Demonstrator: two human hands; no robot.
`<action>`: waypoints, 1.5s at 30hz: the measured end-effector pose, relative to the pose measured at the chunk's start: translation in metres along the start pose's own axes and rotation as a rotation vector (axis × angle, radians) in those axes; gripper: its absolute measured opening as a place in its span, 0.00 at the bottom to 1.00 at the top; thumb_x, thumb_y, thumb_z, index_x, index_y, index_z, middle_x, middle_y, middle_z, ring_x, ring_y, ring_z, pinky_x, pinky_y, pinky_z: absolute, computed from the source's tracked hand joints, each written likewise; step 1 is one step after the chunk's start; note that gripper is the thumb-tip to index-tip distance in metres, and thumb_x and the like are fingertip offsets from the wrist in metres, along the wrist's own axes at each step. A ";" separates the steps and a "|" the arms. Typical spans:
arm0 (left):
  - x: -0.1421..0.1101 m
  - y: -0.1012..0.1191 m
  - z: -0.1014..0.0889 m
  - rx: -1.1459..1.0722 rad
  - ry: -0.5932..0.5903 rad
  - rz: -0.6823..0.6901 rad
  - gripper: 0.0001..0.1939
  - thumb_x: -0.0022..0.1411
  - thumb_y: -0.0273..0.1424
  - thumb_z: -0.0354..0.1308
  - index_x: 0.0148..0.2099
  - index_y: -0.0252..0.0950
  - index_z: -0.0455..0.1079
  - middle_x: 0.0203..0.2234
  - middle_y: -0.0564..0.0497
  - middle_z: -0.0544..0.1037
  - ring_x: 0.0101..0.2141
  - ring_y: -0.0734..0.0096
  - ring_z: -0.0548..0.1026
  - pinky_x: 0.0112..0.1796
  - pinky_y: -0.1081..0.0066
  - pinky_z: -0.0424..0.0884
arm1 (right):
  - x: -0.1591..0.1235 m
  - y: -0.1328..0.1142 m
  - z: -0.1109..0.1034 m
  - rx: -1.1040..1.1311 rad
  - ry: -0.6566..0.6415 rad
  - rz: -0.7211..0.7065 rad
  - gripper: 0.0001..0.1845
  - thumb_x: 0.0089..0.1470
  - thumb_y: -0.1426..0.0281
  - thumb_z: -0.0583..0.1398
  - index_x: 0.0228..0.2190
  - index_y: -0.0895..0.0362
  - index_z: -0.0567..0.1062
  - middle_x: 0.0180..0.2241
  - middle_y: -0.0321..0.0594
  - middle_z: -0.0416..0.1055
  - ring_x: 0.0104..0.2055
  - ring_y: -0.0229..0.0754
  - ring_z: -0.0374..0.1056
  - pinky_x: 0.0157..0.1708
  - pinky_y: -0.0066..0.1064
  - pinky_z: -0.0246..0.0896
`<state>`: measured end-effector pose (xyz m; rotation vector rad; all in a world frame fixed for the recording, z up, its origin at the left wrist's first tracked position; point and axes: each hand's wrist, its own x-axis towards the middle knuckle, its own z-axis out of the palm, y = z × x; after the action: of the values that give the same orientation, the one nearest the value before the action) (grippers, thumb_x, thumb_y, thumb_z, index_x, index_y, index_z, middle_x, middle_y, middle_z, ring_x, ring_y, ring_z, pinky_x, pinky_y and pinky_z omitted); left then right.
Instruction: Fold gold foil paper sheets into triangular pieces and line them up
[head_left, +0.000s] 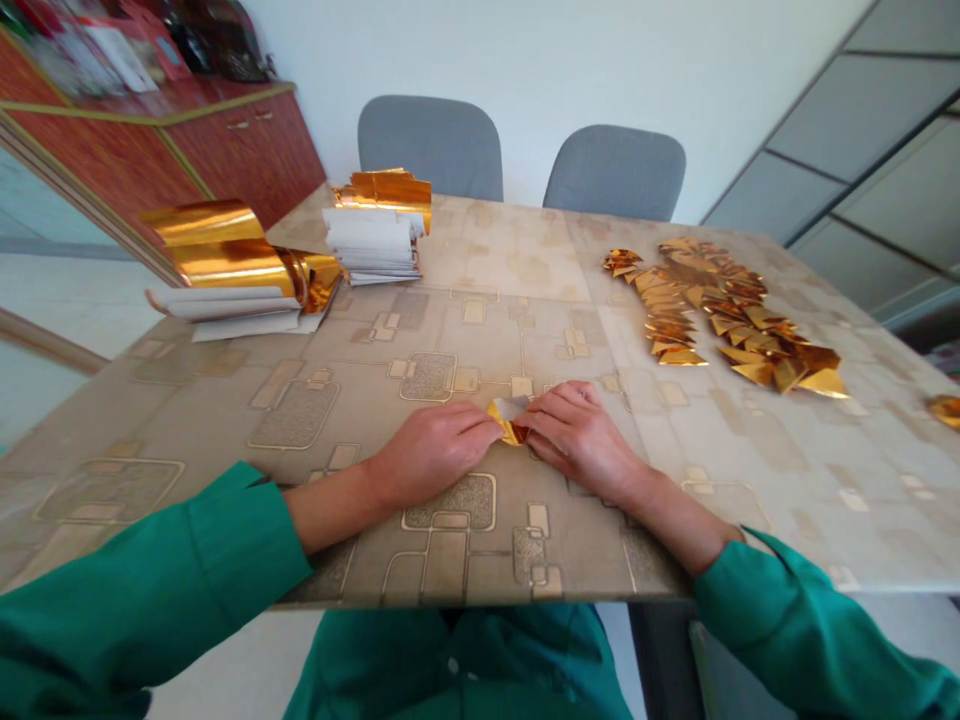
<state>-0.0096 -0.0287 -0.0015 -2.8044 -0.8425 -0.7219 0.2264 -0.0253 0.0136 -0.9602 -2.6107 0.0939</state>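
Note:
A small piece of gold foil paper (pixel 508 418), gold on one side and white on the other, lies partly folded on the patterned table (pixel 375 400). My left hand (pixel 431 450) pinches its left edge with closed fingers. My right hand (pixel 581 432) presses and grips its right side, fingers curled over it. Both forearms in green sleeves rest on the table near its front edge.
A heap of several folded gold triangles (pixel 720 310) lies at the right. Stacks of gold and white sheets (pixel 379 230) and curled gold sheets (pixel 225 260) sit at the far left. Two grey chairs (pixel 431 145) stand behind the table, and a red cabinet (pixel 187 130) stands at the left.

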 end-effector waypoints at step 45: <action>-0.009 0.002 -0.007 -0.121 -0.073 -0.114 0.10 0.70 0.32 0.54 0.40 0.36 0.76 0.35 0.49 0.78 0.36 0.67 0.73 0.40 0.66 0.68 | 0.002 0.000 0.007 0.263 0.019 0.055 0.05 0.62 0.68 0.58 0.38 0.54 0.74 0.41 0.42 0.75 0.44 0.44 0.66 0.45 0.38 0.58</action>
<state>-0.0178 -0.0363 0.0006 -2.9246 -1.0115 -0.7137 0.2230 -0.0235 0.0078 -0.9315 -2.4753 0.4281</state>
